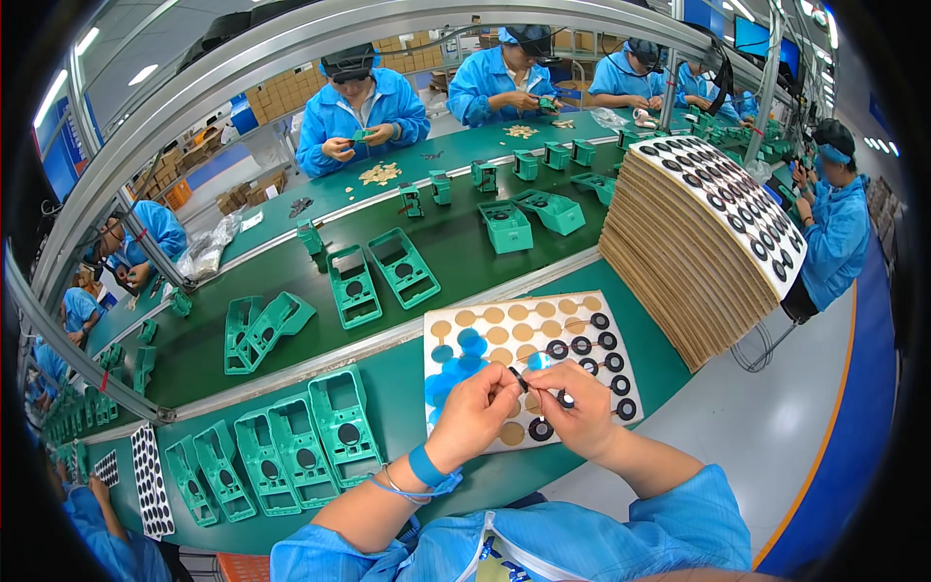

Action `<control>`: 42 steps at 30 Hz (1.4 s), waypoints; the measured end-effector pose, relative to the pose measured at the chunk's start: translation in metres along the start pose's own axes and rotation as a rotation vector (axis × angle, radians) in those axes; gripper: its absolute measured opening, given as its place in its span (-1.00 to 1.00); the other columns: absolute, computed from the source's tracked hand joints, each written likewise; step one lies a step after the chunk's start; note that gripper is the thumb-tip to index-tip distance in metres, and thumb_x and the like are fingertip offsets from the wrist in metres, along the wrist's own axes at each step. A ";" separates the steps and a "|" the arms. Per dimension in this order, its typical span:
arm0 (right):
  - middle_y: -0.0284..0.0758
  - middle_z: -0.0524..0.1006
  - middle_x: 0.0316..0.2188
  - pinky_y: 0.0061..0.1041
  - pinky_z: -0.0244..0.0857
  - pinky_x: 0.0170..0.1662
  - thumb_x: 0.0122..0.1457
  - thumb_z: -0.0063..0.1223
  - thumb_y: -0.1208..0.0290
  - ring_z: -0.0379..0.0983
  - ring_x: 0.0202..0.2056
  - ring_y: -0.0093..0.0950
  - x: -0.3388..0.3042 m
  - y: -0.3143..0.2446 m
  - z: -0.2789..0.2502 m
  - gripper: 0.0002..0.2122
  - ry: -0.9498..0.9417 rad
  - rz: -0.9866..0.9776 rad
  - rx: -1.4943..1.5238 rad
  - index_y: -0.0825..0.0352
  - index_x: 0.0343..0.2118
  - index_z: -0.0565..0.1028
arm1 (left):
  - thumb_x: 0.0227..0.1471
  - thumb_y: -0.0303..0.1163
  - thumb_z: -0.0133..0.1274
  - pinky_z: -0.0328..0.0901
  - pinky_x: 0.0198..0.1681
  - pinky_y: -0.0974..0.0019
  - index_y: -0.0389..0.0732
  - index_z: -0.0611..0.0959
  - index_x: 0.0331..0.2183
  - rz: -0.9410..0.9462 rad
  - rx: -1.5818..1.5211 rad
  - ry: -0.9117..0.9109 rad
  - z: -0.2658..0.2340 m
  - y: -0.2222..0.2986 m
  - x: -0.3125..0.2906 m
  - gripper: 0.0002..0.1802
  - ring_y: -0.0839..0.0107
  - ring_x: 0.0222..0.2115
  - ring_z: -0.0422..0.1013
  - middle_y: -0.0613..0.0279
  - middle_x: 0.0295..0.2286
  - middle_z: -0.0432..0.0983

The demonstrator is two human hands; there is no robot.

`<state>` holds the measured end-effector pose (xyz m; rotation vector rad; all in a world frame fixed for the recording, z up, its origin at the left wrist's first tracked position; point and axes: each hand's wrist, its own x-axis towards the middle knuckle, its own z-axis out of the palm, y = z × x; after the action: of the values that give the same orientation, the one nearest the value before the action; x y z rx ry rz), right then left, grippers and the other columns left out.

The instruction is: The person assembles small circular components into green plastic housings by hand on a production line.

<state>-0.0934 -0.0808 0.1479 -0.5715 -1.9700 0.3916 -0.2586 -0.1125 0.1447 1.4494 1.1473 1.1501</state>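
Note:
Over a white sheet (433, 316), my left hand (475, 412) and right hand (574, 407) meet fingertip to fingertip. Pinched between them is a small black ring (519, 379), seen nearly edge-on; its detail is too small to tell. The sheet lies on the green bench under my hands. Several black rings (607, 340) sit in rows on its right side, and tan round spots (497, 335) show at the top and middle. Round blue films (441, 386) lie on its left part. A blue band (425, 468) circles my left wrist.
A tall stack of ring sheets (669, 242) stands at the right. Green plastic housings (347, 433) line the bench to my left, beside a sheet of black discs (150, 480). More housings (402, 269) rest on the green conveyor (320, 339) ahead. Several co-workers (361, 116) in blue sit across.

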 end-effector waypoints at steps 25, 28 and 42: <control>-0.31 0.45 -0.48 -0.60 0.36 -0.35 0.06 0.00 0.59 0.42 -0.46 -0.58 0.008 0.030 -0.008 -0.92 0.124 0.709 0.827 0.39 -0.39 0.36 | -0.15 -0.25 0.04 0.29 -0.50 0.12 -0.19 0.53 -0.57 0.106 1.070 0.028 -0.040 -0.036 0.014 -0.80 0.10 -0.57 0.40 0.09 -0.66 0.46; -0.31 0.45 -0.47 -0.60 0.36 -0.35 0.06 0.00 0.59 0.42 -0.46 -0.58 0.007 0.031 -0.008 -0.92 0.113 0.723 0.840 0.40 -0.38 0.36 | -0.20 -0.25 0.11 0.29 -0.47 0.16 -0.19 0.53 -0.56 0.223 1.185 0.093 -0.038 -0.024 0.018 -0.79 0.14 -0.50 0.37 0.13 -0.62 0.46; -0.38 0.47 -0.51 -0.68 0.25 -0.38 0.01 0.06 0.58 0.36 -0.47 -0.67 0.011 0.016 0.011 -0.89 0.075 0.447 0.305 0.39 -0.39 0.40 | -0.29 -0.39 0.27 0.29 -0.34 0.40 -0.29 0.34 -0.09 0.306 0.421 0.113 -0.002 -0.002 0.022 -0.32 0.40 -0.44 0.31 0.18 -0.39 0.38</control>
<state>-0.1035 -0.0614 0.1432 -0.8125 -1.6581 0.9162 -0.2583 -0.0906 0.1454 1.9548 1.3343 1.2599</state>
